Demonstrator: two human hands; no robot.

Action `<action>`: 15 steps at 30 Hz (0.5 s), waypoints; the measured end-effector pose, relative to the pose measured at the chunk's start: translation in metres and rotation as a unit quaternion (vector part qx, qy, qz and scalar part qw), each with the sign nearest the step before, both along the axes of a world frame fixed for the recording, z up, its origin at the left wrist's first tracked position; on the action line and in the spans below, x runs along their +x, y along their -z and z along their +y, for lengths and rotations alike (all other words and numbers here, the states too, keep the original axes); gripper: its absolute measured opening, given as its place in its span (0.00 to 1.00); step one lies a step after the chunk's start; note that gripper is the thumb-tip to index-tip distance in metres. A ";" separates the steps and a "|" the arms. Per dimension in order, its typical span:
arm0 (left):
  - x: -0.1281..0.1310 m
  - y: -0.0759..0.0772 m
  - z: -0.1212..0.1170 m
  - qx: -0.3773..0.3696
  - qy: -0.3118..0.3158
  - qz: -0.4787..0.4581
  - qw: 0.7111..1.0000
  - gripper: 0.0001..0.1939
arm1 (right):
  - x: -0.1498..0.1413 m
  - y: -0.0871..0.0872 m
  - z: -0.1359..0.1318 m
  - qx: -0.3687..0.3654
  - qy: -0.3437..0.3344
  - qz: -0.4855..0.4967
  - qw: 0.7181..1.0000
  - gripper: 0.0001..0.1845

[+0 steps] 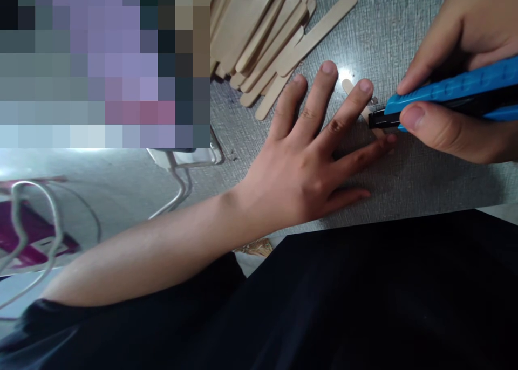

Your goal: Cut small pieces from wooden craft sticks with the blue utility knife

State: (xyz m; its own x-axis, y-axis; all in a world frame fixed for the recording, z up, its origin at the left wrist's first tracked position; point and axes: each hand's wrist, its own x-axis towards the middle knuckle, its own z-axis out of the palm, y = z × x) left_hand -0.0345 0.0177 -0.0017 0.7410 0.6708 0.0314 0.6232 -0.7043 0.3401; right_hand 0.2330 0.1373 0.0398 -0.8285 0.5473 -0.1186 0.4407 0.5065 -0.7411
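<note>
My left hand (pixel 309 159) lies palm down on the grey textured surface, its fingers spread. Two of its fingers rest on or against a small wooden craft stick (pixel 347 85), which is partly hidden beneath them. From the right, my right hand (pixel 457 116) grips a blue and black utility knife (pixel 453 87). The knife's black tip sits at the craft stick, between those two fingers of my left hand. Whether the blade touches the wood cannot be made out.
A pile of craft sticks (pixel 259 30) lies beyond my left hand, one stick (pixel 324 27) jutting right. The grey surface (pixel 404 19) runs beneath. At left are a pale cable (pixel 56 213) and a purple item (pixel 32 235). A pixelated block covers the upper left.
</note>
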 end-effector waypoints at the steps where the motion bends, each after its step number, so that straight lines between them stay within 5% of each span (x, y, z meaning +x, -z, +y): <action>1: 0.000 0.000 0.000 0.008 0.003 0.002 1.000 0.37 | 0.000 0.000 0.000 0.006 0.003 -0.003 1.000 0.24; 7: -0.001 -0.002 0.001 -0.050 0.001 0.015 0.999 0.39 | -0.001 0.002 -0.006 0.026 0.033 0.020 0.999 0.20; 15: -0.001 0.000 0.000 -0.016 0.009 0.022 1.000 0.42 | -0.007 -0.001 -0.011 0.002 0.096 0.083 0.992 0.14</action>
State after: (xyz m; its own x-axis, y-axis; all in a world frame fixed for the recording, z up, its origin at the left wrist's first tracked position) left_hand -0.0359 0.0178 -0.0012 0.7538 0.6568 -0.0223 0.6245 -0.7053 0.3354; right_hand 0.2256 0.1265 0.0411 -0.7171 0.6968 0.0142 0.4009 0.4291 -0.8094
